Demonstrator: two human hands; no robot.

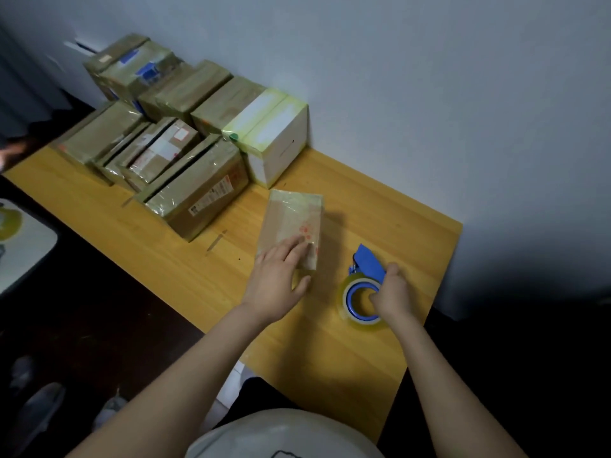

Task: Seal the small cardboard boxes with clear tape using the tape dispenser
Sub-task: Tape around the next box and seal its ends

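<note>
Head view. A yellow wooden table (380,206) stands with its far edge against a pale wall (429,77). One small cardboard box (294,219) lies flat on the middle of the table, its long axis running from the near edge toward the far edge. Glossy clear tape covers its top, and red print shows through the tape.

The left hand (281,276) lies on the near end of this box. Its fingers (297,247) are extended flat across the top face and its thumb rests against the near end face, so the hand presses rather than clasps.

Just beside the box, toward the right edge of the table, is the blue tape dispenser (367,262), which carries a roll of clear tape (347,304). The right hand (391,292) grips the dispenser, with its fingers curled over the frame and into the hub of the roll. The blade end points toward the far edge. Whether the dispenser rests on the table or is held just above it cannot be told.

A cluster of taped cardboard boxes (198,193) fills the far left corner, some stacked and some standing on edge. A white box (281,150) wrapped in yellowish tape stands at the right of the cluster, against the wall and well apart from both hands.
</note>
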